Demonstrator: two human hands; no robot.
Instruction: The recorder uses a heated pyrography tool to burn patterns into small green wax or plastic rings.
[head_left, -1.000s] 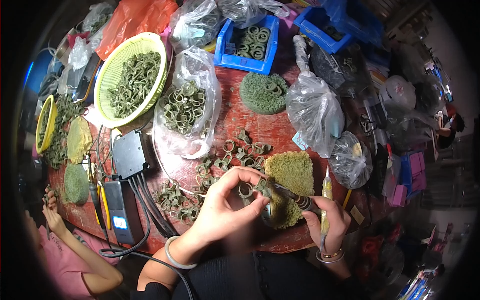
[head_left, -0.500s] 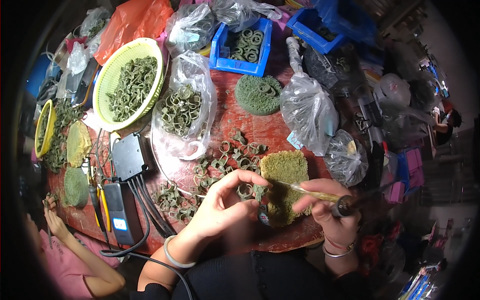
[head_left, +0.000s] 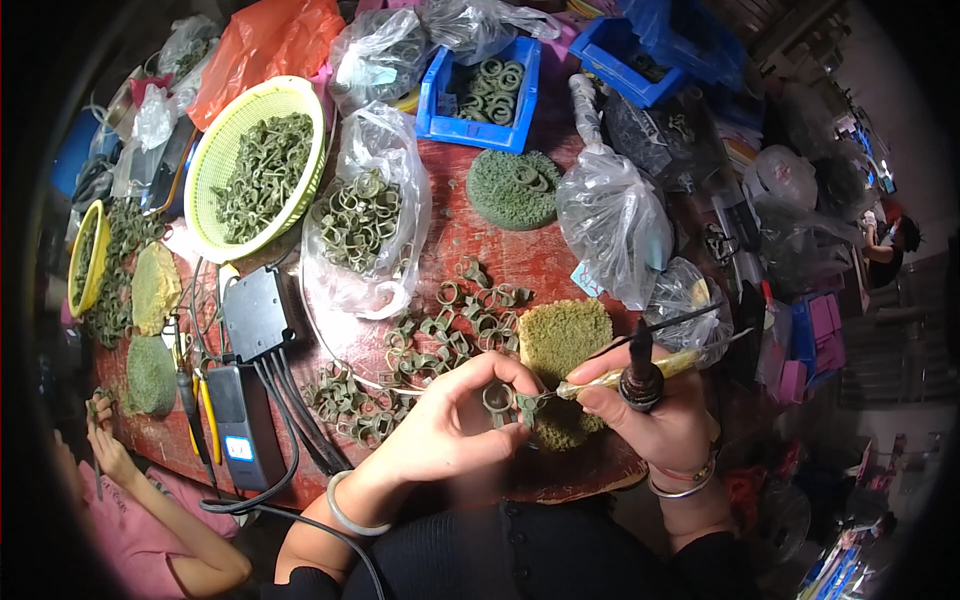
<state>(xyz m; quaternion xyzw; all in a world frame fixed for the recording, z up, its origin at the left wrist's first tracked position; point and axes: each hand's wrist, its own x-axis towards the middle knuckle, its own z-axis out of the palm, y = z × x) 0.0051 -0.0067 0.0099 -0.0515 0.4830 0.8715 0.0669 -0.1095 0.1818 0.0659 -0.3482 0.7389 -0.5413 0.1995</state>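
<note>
Between thumb and index finger, my left hand (head_left: 455, 425) pinches a small green ring (head_left: 528, 404) with a flat top. My right hand (head_left: 660, 430) grips a yellowish slender-handled tool (head_left: 610, 378), its fine tip at the ring's top. In the same fingers is a dark pen-like tool (head_left: 642, 385), pointing away from the ring; a thin dark strip crosses near it. Beneath and behind the hands lies a yellow-green porous block (head_left: 565, 335). Several loose green rings (head_left: 455, 320) are scattered beyond my left hand.
A yellow basket (head_left: 318, 160) of green pieces, a clear bag (head_left: 420, 215) of rings and a blue bin (head_left: 438, 128) stand farther back. A black box (head_left: 258, 315) with cables sits at left, near a co-worker's arm (head_left: 190, 535). Tied plastic bags (head_left: 615, 215) lie at right.
My right hand has turned and shifted slightly, so the dark pen-like tool now points up and away. The yellowish tool's tip stays near the ring, still held in my left hand.
</note>
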